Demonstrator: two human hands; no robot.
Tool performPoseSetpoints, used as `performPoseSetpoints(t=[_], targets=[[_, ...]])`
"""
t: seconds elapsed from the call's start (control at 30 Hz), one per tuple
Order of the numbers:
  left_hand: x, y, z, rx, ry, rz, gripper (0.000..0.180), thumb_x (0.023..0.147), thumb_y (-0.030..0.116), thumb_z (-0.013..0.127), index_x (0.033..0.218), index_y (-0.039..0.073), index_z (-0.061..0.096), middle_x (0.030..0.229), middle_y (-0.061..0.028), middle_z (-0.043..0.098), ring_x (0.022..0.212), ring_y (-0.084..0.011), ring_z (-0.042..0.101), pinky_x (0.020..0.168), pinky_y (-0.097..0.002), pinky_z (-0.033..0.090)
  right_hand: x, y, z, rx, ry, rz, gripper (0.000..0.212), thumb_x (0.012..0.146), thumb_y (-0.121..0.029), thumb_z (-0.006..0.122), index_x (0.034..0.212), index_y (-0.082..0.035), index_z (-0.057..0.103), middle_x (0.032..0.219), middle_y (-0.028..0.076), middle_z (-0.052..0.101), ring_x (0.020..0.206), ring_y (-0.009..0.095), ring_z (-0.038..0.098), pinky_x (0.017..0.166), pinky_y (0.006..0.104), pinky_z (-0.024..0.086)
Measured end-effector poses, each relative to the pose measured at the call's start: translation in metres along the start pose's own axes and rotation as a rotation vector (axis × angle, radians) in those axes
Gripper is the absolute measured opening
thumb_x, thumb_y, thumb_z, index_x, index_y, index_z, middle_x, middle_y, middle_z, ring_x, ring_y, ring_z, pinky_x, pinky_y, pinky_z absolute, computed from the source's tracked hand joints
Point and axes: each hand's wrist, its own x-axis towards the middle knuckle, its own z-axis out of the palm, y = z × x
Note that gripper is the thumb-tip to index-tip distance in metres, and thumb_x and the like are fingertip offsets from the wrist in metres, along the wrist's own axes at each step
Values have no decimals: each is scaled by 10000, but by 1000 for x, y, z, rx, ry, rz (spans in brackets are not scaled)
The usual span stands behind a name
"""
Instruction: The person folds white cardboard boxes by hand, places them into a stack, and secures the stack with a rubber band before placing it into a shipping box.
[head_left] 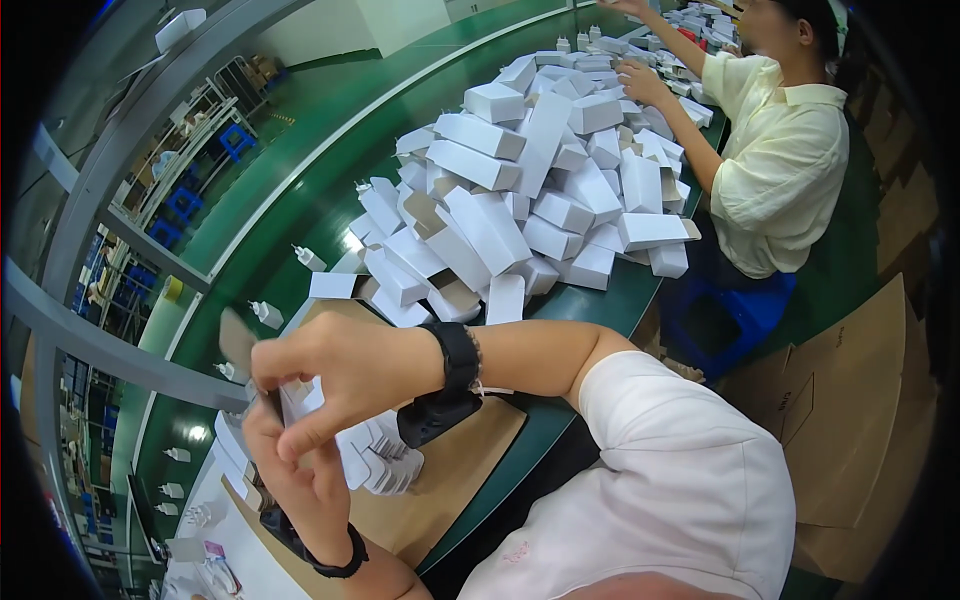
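In front of me, at the lower left, both hands are closed on a small white carton (301, 396) with a greyish-brown flap sticking up. My right hand (345, 365) reaches in from the right and grips it from above. From below, my left hand (305, 482) pinches it with thumb and fingers. Much of the carton is hidden behind my fingers. Just beyond my wrists, a stack of flat white carton blanks (385, 462) lies on a brown cardboard sheet (470, 445). A dark device is strapped to each wrist.
A large heap of white boxes (485, 235) covers the green table ahead. Small white plug-like pieces (266, 314) stand along its left side. A grey metal frame (140, 355) crosses the left. At right are a co-worker (780, 150), a blue stool (735, 310) and a big brown carton (830, 420).
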Motion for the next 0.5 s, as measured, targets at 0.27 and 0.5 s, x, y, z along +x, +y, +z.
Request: performPoseSetpoints(t=[0.27, 0.5], targets=[[0, 13, 17, -28, 113, 54, 802, 771, 70, 675, 1373, 7, 148, 1322, -141, 287, 1099, -204, 482, 943, -345, 365, -5, -1, 6, -224, 295, -198, 463, 639, -423, 745, 639, -60, 458, 506, 81, 456, 456, 259, 492, 419, 319, 377], [-3, 16, 19, -311, 171, 88, 737, 821, 106, 633, 1381, 96, 154, 1228, -150, 447, 1054, -197, 510, 894, -331, 398, -10, -2, 17, 96, 394, -150, 511, 679, -372, 762, 995, -76, 490, 733, 78, 564, 600, 212, 536, 564, 277, 442]])
